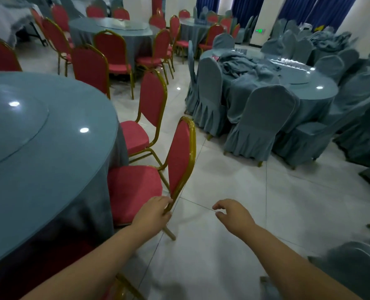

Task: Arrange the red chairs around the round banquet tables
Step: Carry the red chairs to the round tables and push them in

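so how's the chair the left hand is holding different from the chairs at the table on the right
The held red chair is bare, red padding and gold metal frame showing; the covered chairs wear grey-blue pleated covers that hide seat and frame. The left hand grips the red chair's back frame; nobody touches the covered ones. The right hand holds nothing. Both kinds have rounded backs and face round tables with grey-blue cloths.
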### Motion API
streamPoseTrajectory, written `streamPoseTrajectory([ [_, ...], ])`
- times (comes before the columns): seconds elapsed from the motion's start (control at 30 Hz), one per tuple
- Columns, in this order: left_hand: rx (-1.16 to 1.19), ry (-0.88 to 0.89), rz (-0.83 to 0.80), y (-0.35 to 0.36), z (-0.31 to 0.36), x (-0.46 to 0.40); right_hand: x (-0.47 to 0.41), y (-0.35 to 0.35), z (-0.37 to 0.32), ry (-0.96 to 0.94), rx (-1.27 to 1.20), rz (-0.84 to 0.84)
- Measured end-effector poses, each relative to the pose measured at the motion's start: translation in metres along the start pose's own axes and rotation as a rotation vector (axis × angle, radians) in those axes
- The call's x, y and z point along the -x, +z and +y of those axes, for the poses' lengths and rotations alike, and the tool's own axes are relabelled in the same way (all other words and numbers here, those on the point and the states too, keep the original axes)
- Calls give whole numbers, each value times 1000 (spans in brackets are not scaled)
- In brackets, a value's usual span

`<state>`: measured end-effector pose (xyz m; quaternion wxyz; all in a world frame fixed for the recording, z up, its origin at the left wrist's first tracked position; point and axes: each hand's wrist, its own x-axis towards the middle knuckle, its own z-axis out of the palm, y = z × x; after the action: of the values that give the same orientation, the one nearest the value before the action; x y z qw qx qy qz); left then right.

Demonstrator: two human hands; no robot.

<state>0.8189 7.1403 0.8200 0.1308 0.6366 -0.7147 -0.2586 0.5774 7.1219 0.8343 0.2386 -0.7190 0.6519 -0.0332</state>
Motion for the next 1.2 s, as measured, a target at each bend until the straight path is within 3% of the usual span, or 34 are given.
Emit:
streamPoseTrajectory([
  [0.27,40,-152,21,22,19,-114,-142,-29,36,-137,23,-116],
  [0.63,219,-400,225,37,68,-261,-316,-101,76,-379,117,-248],
  [0.8,214,-449,161,31,62,-311,-375,-105,61,-455,134,-271],
  [1.03,246,-483,96,22,48,-344,-450,-111,7,-512,133,-174],
  [1.2,220,-532,-11,14,46,-349,-495,-118,-26,-811,451,-206],
])
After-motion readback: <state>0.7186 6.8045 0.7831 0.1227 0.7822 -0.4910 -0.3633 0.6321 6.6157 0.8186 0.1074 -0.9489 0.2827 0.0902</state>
